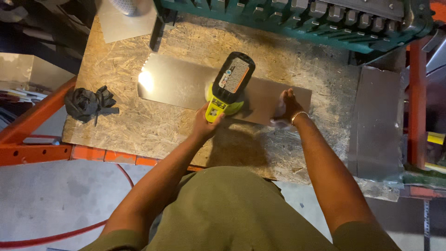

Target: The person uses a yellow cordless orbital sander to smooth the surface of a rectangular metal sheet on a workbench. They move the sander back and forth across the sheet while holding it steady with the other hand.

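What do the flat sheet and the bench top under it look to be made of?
Flat sheet: apparently thin bare metal, smooth satin grey, with a bright glare spot at its left end. Bench top: strand-type wood board, unfinished, its pressed tan flakes visible across the surface.

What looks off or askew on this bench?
Little. The metal sheet lies slightly skewed to the board's edges, with a crumpled black rag loose at the left. The left hand holds the power tool; the right hand pins the sheet.

Power tool (228, 88): lime-yellow body w/ black top, orange-grey label patch. Metal sheet (186, 83): dull grey, bright white glare spot at left end. Workbench top (297, 60): tan flaked chipboard. Rag (88, 103): black. Frame (32, 118): orange. Machine (297, 23): teal-green. Shirt (232, 214): olive. Bracelet (298, 114): gold-tone.
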